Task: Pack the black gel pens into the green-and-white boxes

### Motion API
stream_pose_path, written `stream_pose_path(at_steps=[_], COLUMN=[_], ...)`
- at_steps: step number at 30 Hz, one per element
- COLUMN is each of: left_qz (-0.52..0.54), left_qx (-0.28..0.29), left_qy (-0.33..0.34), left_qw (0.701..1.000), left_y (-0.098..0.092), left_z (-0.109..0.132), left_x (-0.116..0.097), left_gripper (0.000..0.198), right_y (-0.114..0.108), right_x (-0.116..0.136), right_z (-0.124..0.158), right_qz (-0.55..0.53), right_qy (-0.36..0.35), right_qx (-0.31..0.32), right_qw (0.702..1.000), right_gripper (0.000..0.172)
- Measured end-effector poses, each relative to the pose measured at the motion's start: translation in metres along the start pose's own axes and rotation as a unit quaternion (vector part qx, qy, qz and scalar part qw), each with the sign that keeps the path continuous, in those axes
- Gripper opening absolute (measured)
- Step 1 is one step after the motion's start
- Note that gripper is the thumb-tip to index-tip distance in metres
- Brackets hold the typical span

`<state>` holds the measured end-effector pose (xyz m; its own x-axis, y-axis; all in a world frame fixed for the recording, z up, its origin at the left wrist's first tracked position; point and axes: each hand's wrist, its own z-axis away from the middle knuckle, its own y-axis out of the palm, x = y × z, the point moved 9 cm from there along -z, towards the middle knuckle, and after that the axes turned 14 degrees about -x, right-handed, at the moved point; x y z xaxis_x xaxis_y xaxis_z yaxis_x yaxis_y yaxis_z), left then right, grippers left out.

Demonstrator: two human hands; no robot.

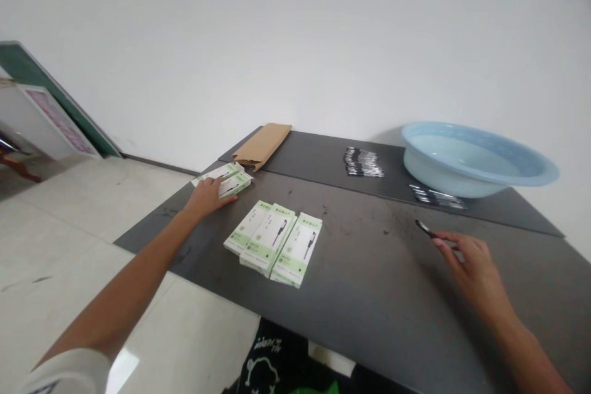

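My right hand [471, 268] pinches a dark pen [425, 229] above the right part of the grey table. At the table's left, my left hand [210, 198] rests on green and white boxes [236, 183], fingers spread over their near edge. Several more such boxes [272, 237], each printed with a pen, overlap in the middle near the front edge. A pile of pens [362, 162] lies farther back, and another group of pens [436, 196] sits just in front of the blue basin.
A large light-blue basin [475, 157] stands at the back right. A brown paper bag [263, 144] lies at the back left. Behind the table [360, 258] rises a white wall. Framed boards [60, 117] lean against the wall at far left.
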<state>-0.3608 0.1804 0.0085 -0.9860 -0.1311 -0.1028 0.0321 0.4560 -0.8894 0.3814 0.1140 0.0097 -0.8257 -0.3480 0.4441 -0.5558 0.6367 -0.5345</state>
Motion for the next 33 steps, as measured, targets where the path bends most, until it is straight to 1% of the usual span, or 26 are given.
stream_pose_path(at_steps=[2,8,11,13,15,17,19,21,22,23,24,25,26,27,28,29,30,31,32,33], left_qz=[-0.008,-0.016,-0.013,-0.007,-0.001,0.003,0.006,0.021,0.059,0.097,0.130,0.160,0.188,0.215,0.244,0.277,0.312,0.350,0.384,0.412], left_qx=[0.002,0.014,0.013,0.003,-0.018,-0.050,-0.087,-0.123,-0.160,-0.179,-0.185,-0.181,-0.176,-0.170,-0.162,-0.157,-0.144,-0.134,-0.135,-0.146], left_qy=[-0.012,-0.038,-0.047,-0.052,-0.061,-0.076,-0.091,-0.089,-0.076,-0.050,-0.026,-0.002,0.022,0.046,0.070,0.093,0.102,0.104,0.099,0.092], left_qw=[1.000,0.999,0.999,0.999,0.998,0.996,0.992,0.988,0.982,0.978,0.974,0.970,0.966,0.961,0.954,0.943,0.933,0.921,0.908,0.895], left_y=[-0.002,-0.007,-0.012,-0.019,-0.032,-0.050,-0.074,-0.104,-0.124,-0.142,-0.157,-0.170,-0.181,-0.190,-0.197,-0.201,-0.200,-0.197,-0.193,-0.188], left_z=[0.003,0.015,0.022,0.026,0.032,0.039,0.050,0.066,0.076,0.088,0.101,0.115,0.130,0.147,0.163,0.179,0.195,0.208,0.220,0.230], left_x=[0.000,0.001,0.001,-0.003,-0.006,-0.010,-0.016,-0.031,-0.044,-0.061,-0.080,-0.101,-0.124,-0.146,-0.169,-0.190,-0.207,-0.222,-0.234,-0.244], left_gripper=[0.090,0.073,0.080,0.087,0.090,0.092,0.095,0.095,0.096,0.096,0.095,0.091,0.087,0.085,0.087,0.090,0.093,0.095,0.098,0.098], right_y=[-0.001,-0.003,-0.002,-0.002,-0.002,-0.003,-0.007,-0.015,-0.021,-0.028,-0.037,-0.048,-0.058,-0.065,-0.074,-0.080,-0.086,-0.093,-0.098,-0.103], right_x=[-0.003,-0.012,-0.014,-0.015,-0.018,-0.023,-0.022,-0.011,-0.001,0.014,0.032,0.056,0.083,0.111,0.138,0.165,0.192,0.215,0.235,0.250], right_z=[-0.001,-0.001,-0.001,0.000,0.001,0.002,0.001,0.000,-0.001,-0.001,0.000,0.000,0.001,0.002,0.005,0.006,0.007,0.008,0.009,0.011], right_qz=[-0.004,-0.009,-0.012,-0.016,-0.018,-0.015,-0.012,-0.024,-0.039,-0.058,-0.083,-0.110,-0.128,-0.153,-0.196,-0.271,-0.353,-0.415,-0.449,-0.464], right_qy=[0.008,0.043,0.062,0.074,0.092,0.111,0.125,0.152,0.173,0.196,0.221,0.234,0.239,0.246,0.257,0.265,0.258,0.244,0.237,0.233], right_qx=[0.006,0.014,0.017,0.021,0.026,0.024,0.019,0.008,-0.002,-0.020,-0.035,-0.060,-0.080,-0.076,-0.096,-0.109,-0.120,-0.135,-0.135,-0.143], right_qw=[1.000,0.999,0.998,0.997,0.995,0.993,0.992,0.988,0.984,0.979,0.971,0.964,0.959,0.954,0.942,0.919,0.891,0.866,0.851,0.842], right_gripper=[0.037,0.037,0.038,0.037,0.036,0.036,0.038,0.045,0.051,0.057,0.062,0.062,0.056,0.045,0.037,0.030,0.021,0.015,0.014,0.014])
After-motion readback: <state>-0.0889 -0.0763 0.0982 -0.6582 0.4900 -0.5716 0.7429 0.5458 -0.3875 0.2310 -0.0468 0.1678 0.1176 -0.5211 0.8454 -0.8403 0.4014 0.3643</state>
